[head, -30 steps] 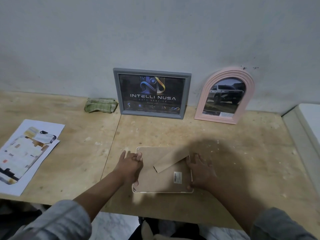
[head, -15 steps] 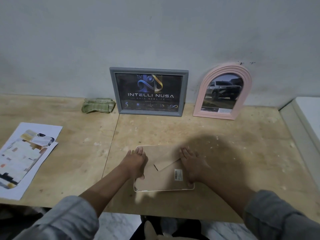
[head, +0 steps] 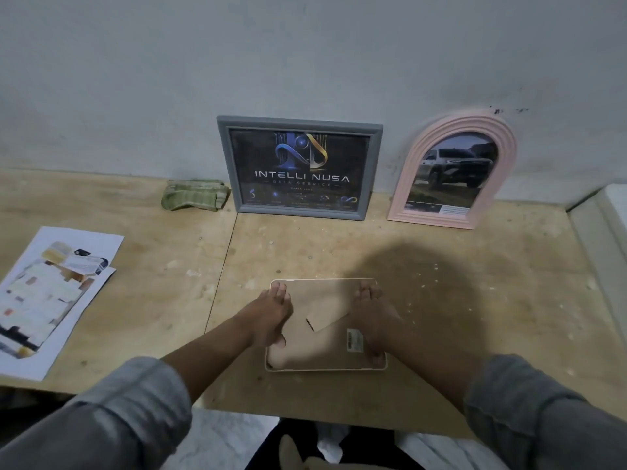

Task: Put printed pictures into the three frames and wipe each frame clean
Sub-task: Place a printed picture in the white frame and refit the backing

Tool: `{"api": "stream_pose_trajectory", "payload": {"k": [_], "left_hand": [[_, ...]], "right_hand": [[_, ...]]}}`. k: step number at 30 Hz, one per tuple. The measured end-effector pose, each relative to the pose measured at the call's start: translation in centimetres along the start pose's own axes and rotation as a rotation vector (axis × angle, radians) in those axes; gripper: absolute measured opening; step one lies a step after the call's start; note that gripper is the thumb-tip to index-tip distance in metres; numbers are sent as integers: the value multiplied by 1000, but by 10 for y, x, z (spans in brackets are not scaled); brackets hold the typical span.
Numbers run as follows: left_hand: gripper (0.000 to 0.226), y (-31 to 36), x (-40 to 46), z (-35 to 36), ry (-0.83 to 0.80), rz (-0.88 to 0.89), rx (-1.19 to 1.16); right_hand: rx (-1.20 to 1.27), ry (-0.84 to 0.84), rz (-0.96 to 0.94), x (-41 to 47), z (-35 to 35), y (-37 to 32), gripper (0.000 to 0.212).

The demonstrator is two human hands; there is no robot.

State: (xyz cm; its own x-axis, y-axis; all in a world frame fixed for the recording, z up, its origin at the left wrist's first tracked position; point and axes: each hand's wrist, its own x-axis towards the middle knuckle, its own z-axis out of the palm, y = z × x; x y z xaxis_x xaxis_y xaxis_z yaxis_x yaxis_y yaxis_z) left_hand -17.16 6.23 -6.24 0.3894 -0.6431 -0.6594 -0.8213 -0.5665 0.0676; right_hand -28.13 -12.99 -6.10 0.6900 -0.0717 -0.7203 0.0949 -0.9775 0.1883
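A cream frame point(head: 322, 362) lies face down on the wooden table point(head: 475, 300) near its front edge, its brown backboard and folded stand up. My left hand point(head: 269, 317) lies flat on the backboard's left side, fingertips at the far left corner. My right hand point(head: 373, 317) lies flat on the right side, fingers at the far right corner. Against the wall stand a grey frame point(head: 300, 167) with a dark logo print and a pink arched frame point(head: 453, 169) with a car picture. A green cloth point(head: 193, 195) lies left of the grey frame.
Printed sheets point(head: 51, 296) lie at the table's left. A white ledge point(head: 607, 225) borders the right side. The table's front edge runs just below the cream frame, with floor and my lap beneath.
Both hands have slid along the backboard away from me, toward its far corners. The cream frame has stayed in place.
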Motion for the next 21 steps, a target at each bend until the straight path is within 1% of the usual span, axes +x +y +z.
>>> {"api": "stream_pose_trajectory", "payload": {"k": [5,7,10,12,14,16,19,21], "left_hand": [[96,1,-13,16,41,-22,-102],[92,9,-17,17,61,-96,-48],[92,14,-23,16,81,-214,17],[93,9,-23,15,80,-202,53],[93,4,-22,12,78,-146,117],[91,-1,-20,6,72,-87,169],[86,-7,-14,-1,39,-14,218],[84,-10,-8,-4,16,22,233]], "right_hand": [[63,30,42,-7,3,-4,116],[92,40,40,-10,3,-3,112],[205,29,75,-11,7,-1,105],[209,50,62,-11,10,0,100],[229,75,68,-12,10,0,93],[230,50,64,-9,8,-1,99],[222,-12,66,0,10,-4,123],[196,-17,61,2,12,-3,129]]}}
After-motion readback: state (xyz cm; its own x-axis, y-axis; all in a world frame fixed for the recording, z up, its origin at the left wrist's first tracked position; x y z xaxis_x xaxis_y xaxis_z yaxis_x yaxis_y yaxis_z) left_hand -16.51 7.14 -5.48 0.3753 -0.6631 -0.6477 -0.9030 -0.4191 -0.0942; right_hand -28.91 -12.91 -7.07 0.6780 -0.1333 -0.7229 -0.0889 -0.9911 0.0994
